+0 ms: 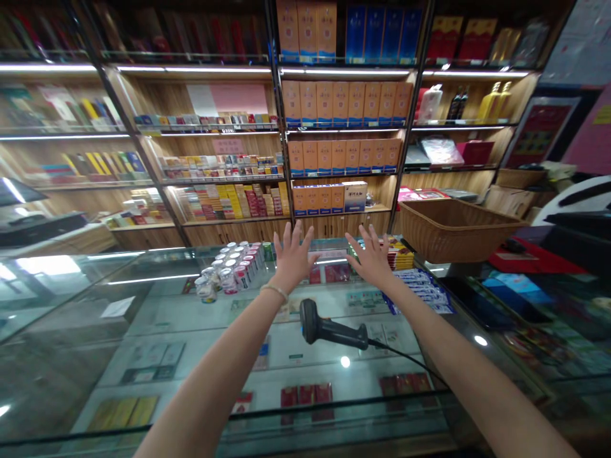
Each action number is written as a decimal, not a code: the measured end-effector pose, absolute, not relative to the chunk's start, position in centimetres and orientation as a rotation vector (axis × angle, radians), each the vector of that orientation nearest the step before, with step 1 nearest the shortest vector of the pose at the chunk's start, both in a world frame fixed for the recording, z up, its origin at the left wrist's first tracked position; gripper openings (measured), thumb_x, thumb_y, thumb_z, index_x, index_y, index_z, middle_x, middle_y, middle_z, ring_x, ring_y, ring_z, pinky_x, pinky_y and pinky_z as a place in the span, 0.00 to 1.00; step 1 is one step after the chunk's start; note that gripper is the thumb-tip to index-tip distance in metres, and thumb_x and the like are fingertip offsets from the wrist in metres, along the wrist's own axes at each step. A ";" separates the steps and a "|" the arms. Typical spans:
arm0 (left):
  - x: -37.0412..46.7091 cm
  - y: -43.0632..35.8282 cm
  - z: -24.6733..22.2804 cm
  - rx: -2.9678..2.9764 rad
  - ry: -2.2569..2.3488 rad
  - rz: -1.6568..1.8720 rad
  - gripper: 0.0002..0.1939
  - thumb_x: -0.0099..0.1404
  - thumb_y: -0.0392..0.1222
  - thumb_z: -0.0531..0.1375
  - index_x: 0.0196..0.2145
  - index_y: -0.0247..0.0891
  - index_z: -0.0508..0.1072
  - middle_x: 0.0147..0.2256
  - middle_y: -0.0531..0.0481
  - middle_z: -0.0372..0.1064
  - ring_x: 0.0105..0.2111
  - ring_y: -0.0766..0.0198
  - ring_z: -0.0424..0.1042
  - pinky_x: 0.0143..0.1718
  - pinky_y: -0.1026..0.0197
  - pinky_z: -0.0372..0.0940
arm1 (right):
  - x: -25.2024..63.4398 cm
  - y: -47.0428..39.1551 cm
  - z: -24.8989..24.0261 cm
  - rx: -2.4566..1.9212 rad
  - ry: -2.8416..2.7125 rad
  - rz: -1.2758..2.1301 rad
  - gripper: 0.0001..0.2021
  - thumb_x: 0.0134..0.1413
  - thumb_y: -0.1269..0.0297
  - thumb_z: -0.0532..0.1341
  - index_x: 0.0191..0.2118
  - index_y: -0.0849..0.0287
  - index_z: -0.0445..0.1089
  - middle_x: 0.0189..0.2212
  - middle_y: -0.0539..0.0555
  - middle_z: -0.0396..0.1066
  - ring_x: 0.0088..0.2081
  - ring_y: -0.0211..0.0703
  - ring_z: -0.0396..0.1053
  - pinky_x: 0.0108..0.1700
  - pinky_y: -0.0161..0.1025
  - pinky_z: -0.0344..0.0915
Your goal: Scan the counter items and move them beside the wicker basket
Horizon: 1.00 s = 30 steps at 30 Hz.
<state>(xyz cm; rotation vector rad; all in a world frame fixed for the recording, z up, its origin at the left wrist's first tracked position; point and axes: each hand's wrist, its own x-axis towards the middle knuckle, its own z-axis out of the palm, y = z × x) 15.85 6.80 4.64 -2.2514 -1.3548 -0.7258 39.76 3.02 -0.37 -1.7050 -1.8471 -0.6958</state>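
Observation:
Both my arms reach forward over a glass counter (pixel 200 356). My left hand (pixel 292 254) has its fingers spread and holds nothing; a light bracelet (pixel 275 292) circles its wrist. To its left stand rows of drink cans (pixel 233 261). My right hand (pixel 371 259) is likewise spread and empty, close to a stack of yellow and red packets (pixel 400 253) and some blue-and-white packets (pixel 420 289). Between my forearms a black barcode scanner (pixel 329 327) lies on the glass, its cable running right beneath my right forearm.
A brown woven basket (pixel 453 222) stands on the right, with a red mat (pixel 520 254) beside it. Dark phone-like slabs (pixel 470 302) lie nearer. Behind the counter, shelves carry orange boxes (pixel 341 102), bottles (pixel 496 102) and cigarette packs (pixel 224 165).

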 end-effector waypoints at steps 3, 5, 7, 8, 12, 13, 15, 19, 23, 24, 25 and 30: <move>13.8 6.2 4.6 -2.222 -1.371 -0.750 0.39 0.68 0.54 0.61 0.72 0.46 0.56 0.74 0.39 0.42 0.74 0.40 0.38 0.70 0.29 0.33 | 37.3 2.6 0.0 -1.703 -1.846 -0.659 0.30 0.69 0.50 0.54 0.72 0.46 0.54 0.75 0.61 0.44 0.74 0.63 0.37 0.69 0.71 0.34; 12.5 5.8 4.5 -2.208 -1.388 -0.758 0.38 0.68 0.54 0.61 0.71 0.45 0.57 0.74 0.38 0.43 0.74 0.40 0.38 0.70 0.29 0.33 | 35.9 2.4 0.2 -1.701 -1.851 -0.639 0.30 0.69 0.49 0.54 0.72 0.45 0.54 0.75 0.60 0.43 0.74 0.63 0.37 0.69 0.71 0.34; 11.3 5.4 4.3 -2.195 -1.401 -0.760 0.37 0.68 0.54 0.60 0.71 0.45 0.58 0.74 0.38 0.43 0.74 0.40 0.39 0.70 0.29 0.33 | 34.9 2.2 0.2 -1.692 -1.859 -0.633 0.30 0.69 0.49 0.54 0.72 0.45 0.54 0.75 0.60 0.44 0.74 0.62 0.37 0.69 0.70 0.34; 10.8 5.2 4.2 -2.191 -1.402 -0.759 0.36 0.69 0.54 0.60 0.71 0.45 0.58 0.74 0.38 0.43 0.74 0.39 0.39 0.70 0.30 0.34 | 34.4 2.1 0.1 -1.690 -1.860 -0.632 0.30 0.69 0.50 0.54 0.72 0.45 0.54 0.75 0.60 0.44 0.74 0.62 0.37 0.69 0.70 0.34; 8.9 4.6 3.4 -2.147 -1.416 -0.770 0.35 0.69 0.55 0.59 0.70 0.45 0.60 0.74 0.39 0.45 0.74 0.39 0.41 0.71 0.30 0.33 | 33.4 1.4 -0.4 -1.700 -1.827 -0.629 0.28 0.69 0.50 0.53 0.71 0.45 0.56 0.74 0.60 0.46 0.74 0.62 0.38 0.70 0.70 0.33; 8.5 4.5 3.0 -2.133 -1.421 -0.777 0.35 0.70 0.55 0.58 0.70 0.45 0.60 0.74 0.39 0.46 0.73 0.39 0.42 0.71 0.31 0.33 | 33.2 1.2 -0.7 -1.706 -1.817 -0.627 0.28 0.69 0.50 0.53 0.71 0.45 0.57 0.74 0.60 0.47 0.74 0.62 0.38 0.70 0.69 0.34; 7.8 4.4 2.2 -2.115 -1.427 -0.786 0.33 0.70 0.55 0.58 0.69 0.45 0.63 0.73 0.38 0.47 0.73 0.40 0.43 0.71 0.32 0.33 | 33.0 0.7 -1.3 -1.724 -1.802 -0.624 0.28 0.69 0.49 0.53 0.71 0.46 0.57 0.74 0.60 0.47 0.74 0.62 0.39 0.70 0.69 0.35; 6.5 4.4 0.2 -2.118 -1.446 -0.808 0.32 0.70 0.53 0.58 0.68 0.45 0.64 0.73 0.38 0.48 0.74 0.42 0.41 0.72 0.33 0.33 | 32.7 0.1 -2.6 -1.786 -1.796 -0.631 0.28 0.70 0.49 0.53 0.71 0.46 0.58 0.74 0.61 0.48 0.74 0.62 0.41 0.69 0.69 0.37; 5.3 4.4 -1.5 -2.124 -1.450 -0.817 0.30 0.71 0.52 0.57 0.68 0.46 0.64 0.72 0.39 0.50 0.74 0.43 0.44 0.72 0.32 0.32 | 32.7 -0.3 -3.5 -1.809 -1.796 -0.642 0.27 0.70 0.50 0.53 0.70 0.46 0.59 0.73 0.61 0.51 0.73 0.61 0.43 0.69 0.68 0.39; 5.0 4.4 -1.9 -2.119 -1.455 -0.820 0.30 0.71 0.51 0.58 0.68 0.46 0.65 0.72 0.39 0.51 0.73 0.42 0.44 0.72 0.32 0.32 | 32.7 -0.4 -3.6 -1.808 -1.796 -0.649 0.27 0.70 0.50 0.53 0.70 0.46 0.59 0.73 0.61 0.51 0.73 0.61 0.44 0.69 0.68 0.40; 4.7 4.4 -2.1 -2.113 -1.466 -0.830 0.30 0.70 0.51 0.58 0.68 0.46 0.65 0.72 0.38 0.52 0.73 0.42 0.45 0.72 0.32 0.32 | 32.7 -0.5 -3.7 -1.807 -1.796 -0.658 0.26 0.70 0.51 0.53 0.70 0.46 0.60 0.73 0.61 0.52 0.73 0.61 0.44 0.69 0.68 0.40; 4.0 4.3 -2.8 -2.063 -1.519 -0.863 0.29 0.70 0.52 0.58 0.67 0.46 0.66 0.71 0.38 0.52 0.72 0.41 0.47 0.71 0.31 0.34 | 33.0 -1.0 -4.0 -1.815 -1.787 -0.681 0.25 0.70 0.51 0.53 0.69 0.44 0.61 0.72 0.59 0.53 0.72 0.59 0.45 0.69 0.67 0.41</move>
